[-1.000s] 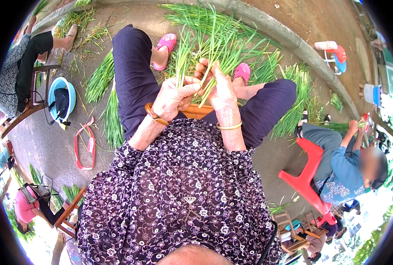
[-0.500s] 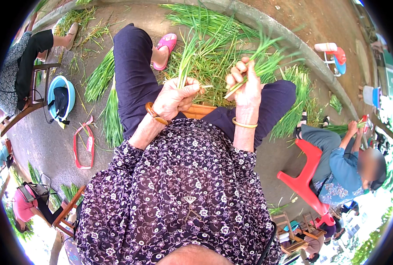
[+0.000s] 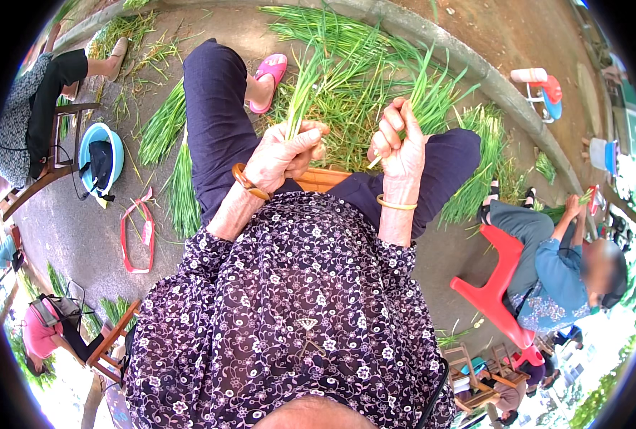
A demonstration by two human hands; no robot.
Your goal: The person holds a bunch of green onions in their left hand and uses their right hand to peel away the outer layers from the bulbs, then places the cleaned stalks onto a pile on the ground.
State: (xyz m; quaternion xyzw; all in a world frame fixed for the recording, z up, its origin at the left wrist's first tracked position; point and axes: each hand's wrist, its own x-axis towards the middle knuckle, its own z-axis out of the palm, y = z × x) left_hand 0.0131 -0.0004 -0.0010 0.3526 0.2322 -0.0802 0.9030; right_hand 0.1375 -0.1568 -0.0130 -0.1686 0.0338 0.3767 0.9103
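Observation:
In my left hand (image 3: 283, 160) is a small bunch of green chives (image 3: 301, 104), its leaves pointing away from me. The fingers are closed around the lower stems, thumb on top. My right hand (image 3: 401, 149) is closed on a few more chives (image 3: 373, 163). A pale stem end sticks out below those fingers, and green leaves fan out beyond them. The two hands are apart, raised over my lap. Between and beyond them, a loose pile of chives (image 3: 343, 118), mixed with yellowed leaves, lies on the ground.
Longer chives (image 3: 332, 32) are spread beside the curved kerb (image 3: 468, 61). To the left are bundles (image 3: 164, 132), a blue basin (image 3: 120, 154) holding a black bag, and a red strap (image 3: 148, 232). On the right, a person (image 3: 550, 275) sits by a red stool (image 3: 500, 279).
My right hand has turned slightly, its fingers curling more around the chives, and their leaves have shifted. The thin pale piece that poked out at my left fingertips no longer shows.

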